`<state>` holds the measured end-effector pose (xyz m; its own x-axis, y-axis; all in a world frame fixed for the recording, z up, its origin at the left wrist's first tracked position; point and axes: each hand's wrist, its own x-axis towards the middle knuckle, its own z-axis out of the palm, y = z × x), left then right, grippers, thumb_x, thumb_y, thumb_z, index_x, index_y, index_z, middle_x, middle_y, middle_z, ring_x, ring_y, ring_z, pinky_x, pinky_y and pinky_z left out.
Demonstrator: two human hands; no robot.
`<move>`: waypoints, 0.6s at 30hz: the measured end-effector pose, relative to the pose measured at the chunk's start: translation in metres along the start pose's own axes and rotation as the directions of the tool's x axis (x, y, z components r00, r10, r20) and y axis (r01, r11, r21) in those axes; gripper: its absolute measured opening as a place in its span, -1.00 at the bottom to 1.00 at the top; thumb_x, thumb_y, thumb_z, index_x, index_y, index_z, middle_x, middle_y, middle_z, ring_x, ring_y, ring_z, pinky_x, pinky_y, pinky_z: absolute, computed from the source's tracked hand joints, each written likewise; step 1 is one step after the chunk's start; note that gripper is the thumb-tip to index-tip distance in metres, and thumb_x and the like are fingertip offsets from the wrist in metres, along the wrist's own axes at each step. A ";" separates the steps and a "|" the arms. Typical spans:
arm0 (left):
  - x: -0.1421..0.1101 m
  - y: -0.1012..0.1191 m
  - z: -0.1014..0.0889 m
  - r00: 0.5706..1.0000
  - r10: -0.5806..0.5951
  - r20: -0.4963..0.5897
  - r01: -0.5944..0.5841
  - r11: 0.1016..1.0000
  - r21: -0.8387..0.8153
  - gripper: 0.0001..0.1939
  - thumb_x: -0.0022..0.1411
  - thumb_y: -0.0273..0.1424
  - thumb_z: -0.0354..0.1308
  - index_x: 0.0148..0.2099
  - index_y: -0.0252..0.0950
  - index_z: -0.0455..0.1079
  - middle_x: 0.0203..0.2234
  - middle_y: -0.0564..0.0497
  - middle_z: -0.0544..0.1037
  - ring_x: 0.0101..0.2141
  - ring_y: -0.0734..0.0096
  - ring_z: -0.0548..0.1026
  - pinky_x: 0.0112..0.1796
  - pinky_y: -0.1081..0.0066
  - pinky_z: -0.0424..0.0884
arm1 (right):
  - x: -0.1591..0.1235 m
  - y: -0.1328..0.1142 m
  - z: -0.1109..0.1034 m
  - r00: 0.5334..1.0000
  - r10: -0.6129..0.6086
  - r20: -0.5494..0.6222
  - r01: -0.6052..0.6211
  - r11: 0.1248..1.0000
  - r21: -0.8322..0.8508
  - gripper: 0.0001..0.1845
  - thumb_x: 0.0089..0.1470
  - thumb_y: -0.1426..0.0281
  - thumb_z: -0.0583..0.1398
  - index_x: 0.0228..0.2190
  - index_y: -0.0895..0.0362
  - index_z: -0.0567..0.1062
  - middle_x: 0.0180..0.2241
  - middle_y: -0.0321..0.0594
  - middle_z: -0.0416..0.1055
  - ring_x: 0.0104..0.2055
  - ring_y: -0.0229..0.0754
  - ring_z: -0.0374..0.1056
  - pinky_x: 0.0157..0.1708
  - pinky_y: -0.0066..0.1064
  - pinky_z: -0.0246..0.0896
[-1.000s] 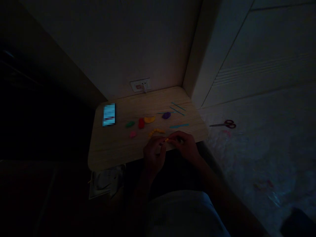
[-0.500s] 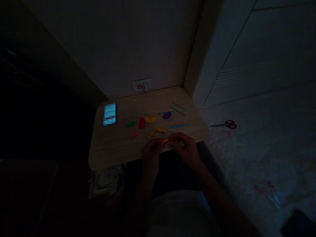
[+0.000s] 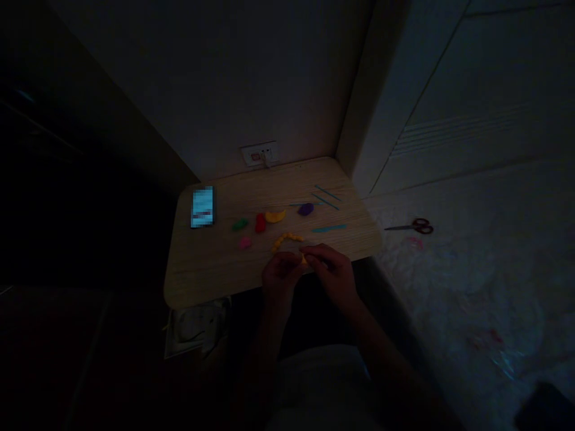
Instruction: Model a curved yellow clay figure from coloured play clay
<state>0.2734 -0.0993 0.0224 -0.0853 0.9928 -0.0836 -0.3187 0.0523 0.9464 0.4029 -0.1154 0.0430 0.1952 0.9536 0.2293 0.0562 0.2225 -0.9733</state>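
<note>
Over the front edge of a small wooden table [image 3: 202, 269], my left hand [image 3: 279, 278] and my right hand [image 3: 332, 272] meet, both closed on a small piece of yellow modelling clay [image 3: 304, 259]. The fingers cover most of that piece. Just beyond them lies a curved row of yellow clay beads [image 3: 287, 237]. Further back rests a yellow clay crescent [image 3: 275, 216], beside a red clay lump [image 3: 260, 222]. Green clay [image 3: 239, 224] and pink clay [image 3: 245, 242] are to the left, purple clay [image 3: 306, 209] to the right.
A lit phone [image 3: 202, 206] lies at the table's left. Thin blue sticks [image 3: 326, 201] and a flat blue tool [image 3: 329, 228] are on the right. Scissors [image 3: 415, 227] lie on the pale floor covering to the right. A wall socket [image 3: 259, 154] sits behind the table. The room is dim.
My hands have come closer together, and the yellow clay between them shows as a smaller, more upright piece. The whole view has shifted slightly.
</note>
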 end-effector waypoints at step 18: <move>-0.003 -0.006 0.005 0.998 -0.066 0.021 0.067 0.997 -0.043 -0.75 -0.01 -0.25 0.51 -0.30 -0.27 0.64 -0.37 -0.01 0.69 -0.32 0.36 0.61 -0.19 0.38 0.53 | 0.001 0.002 0.002 0.998 0.057 -0.041 -0.051 0.989 0.140 -0.97 0.08 0.36 0.36 -0.38 0.03 0.62 -0.35 -0.28 0.46 -0.28 -0.18 0.41 -0.28 -0.37 0.33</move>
<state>0.2799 -0.1018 0.0187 -0.0438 0.9893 -0.1392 -0.3636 0.1140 0.9246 0.4017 -0.1135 0.0410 0.2379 0.9557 0.1734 -0.0918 0.1998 -0.9755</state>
